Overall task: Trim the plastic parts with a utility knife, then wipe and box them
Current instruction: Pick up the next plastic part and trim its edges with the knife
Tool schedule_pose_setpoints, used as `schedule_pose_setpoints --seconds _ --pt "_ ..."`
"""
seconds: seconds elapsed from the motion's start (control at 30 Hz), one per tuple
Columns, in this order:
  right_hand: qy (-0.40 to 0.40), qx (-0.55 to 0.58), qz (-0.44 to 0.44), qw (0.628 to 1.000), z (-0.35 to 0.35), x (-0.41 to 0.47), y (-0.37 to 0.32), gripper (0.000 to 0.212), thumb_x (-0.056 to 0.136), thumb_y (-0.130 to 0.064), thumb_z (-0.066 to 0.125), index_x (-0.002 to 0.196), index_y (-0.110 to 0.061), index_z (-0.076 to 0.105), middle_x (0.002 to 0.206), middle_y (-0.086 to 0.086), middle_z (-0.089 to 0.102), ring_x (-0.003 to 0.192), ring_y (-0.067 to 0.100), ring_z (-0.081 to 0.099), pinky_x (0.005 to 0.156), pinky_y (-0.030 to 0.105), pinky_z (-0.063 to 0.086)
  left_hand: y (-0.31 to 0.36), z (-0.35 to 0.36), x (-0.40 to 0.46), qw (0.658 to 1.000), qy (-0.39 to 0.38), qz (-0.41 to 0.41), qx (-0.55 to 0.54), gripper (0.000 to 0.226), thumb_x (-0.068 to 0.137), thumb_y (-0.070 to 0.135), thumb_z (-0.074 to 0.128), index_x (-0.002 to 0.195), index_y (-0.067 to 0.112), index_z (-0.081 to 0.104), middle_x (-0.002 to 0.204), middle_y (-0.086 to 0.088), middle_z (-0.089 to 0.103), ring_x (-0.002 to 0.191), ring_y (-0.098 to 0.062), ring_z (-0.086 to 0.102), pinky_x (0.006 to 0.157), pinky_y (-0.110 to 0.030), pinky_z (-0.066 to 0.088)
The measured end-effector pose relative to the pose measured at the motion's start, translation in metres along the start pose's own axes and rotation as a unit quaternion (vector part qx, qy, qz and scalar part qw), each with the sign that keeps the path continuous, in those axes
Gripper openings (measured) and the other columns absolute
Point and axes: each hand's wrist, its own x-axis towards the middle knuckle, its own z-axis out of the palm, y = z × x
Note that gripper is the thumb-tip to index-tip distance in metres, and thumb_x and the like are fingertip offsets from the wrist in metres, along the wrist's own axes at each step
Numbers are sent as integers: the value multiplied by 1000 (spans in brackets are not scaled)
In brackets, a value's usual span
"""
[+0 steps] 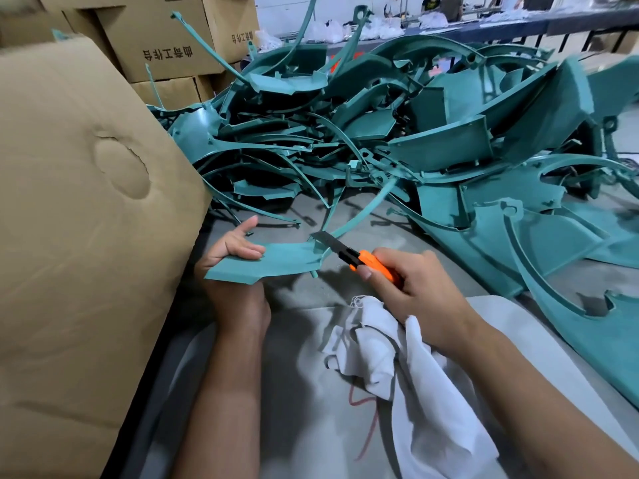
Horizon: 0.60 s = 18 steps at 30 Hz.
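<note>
2 hands [238, 250], 1 knife [359, 259], 1 cloth [397, 347].

Both my bare forearms reach forward from the bottom edge. My left hand [235, 257] is turned palm up, index finger pointing away, the other fingers curled in a pinch. My right hand [411, 285] is a fist, knuckles up, thumb pressed forward along what it grips.
</note>
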Motion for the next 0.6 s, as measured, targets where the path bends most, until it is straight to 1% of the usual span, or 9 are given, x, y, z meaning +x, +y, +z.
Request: schedule_pose_setpoints --seconds 0.1,0.2,0.27,0.33,0.37,0.4,0.5,0.53,0.6 --pt "-30 1 -2 1000 -1 -1 0 32 105 -33 59 77 -19 60 52 -8 43 47 10 36 48 20 27 -4 -2 0 1000 2 0 6 47 85 -27 36 75 14 57 58 13 63 102 -36 64 100 -32 47" --pt "-73 84 13 994 -7 -1 0 37 107 -35 57 79 -10 59 57 -8 40 50 10 33 49 24 27 -3 -2 1 1000 1 13 5 39 83 -22 39 75 12 58 59 13 62 102 -38 63 102 -36 47" --pt "-96 175 11 980 -12 -3 -2 37 105 -37 56 77 -13 59 60 -3 42 51 15 36 49 28 27 1 -1 0 999 0 27 23 26 78 -15 42 79 3 60 58 8 61 102 -39 61 99 -31 48" --pt "-84 228 12 970 -16 -3 -4 37 105 -39 54 77 -15 60 56 0 49 47 20 40 45 29 30 7 2 -2 998 -12 44 46 22 76 -16 41 85 -9 61 64 -4 58 105 -44 58 96 -26 48" --pt "-68 218 14 974 -15 -3 -4 38 106 -38 54 75 -16 59 55 -2 49 46 20 41 45 29 31 10 3 -3 998 -12 42 53 21 77 -19 41 85 -14 60 73 -7 58 107 -44 57 96 -25 47" --pt "-51 181 15 982 -14 -2 -3 40 107 -37 55 73 -16 56 56 -5 47 48 16 40 47 29 31 13 5 -4 998 -10 35 61 20 79 -24 41 84 -18 60 78 -10 57 109 -42 56 96 -25 47" --pt "-42 64 25 997 -7 -1 -1 43 107 -33 58 72 -9 51 57 -6 39 52 9 33 51 29 26 15 6 -2 995 -27 32 87 29 75 -43 35 82 -27 58 84 -10 58 109 -44 54 96 -24 46" --pt "-43 44 27 998 -5 -1 -1 42 106 -32 58 72 -9 52 56 -6 38 51 8 32 51 27 25 13 6 -2 995 -30 36 93 30 73 -45 34 81 -28 58 84 -10 58 109 -46 54 96 -24 46" --pt "-43 19 18 999 -4 -2 -3 39 106 -32 58 71 -15 52 53 -7 38 49 9 32 49 23 25 12 7 -2 995 -6 38 93 32 74 -42 36 80 -23 60 81 -9 58 110 -51 56 96 -26 47"
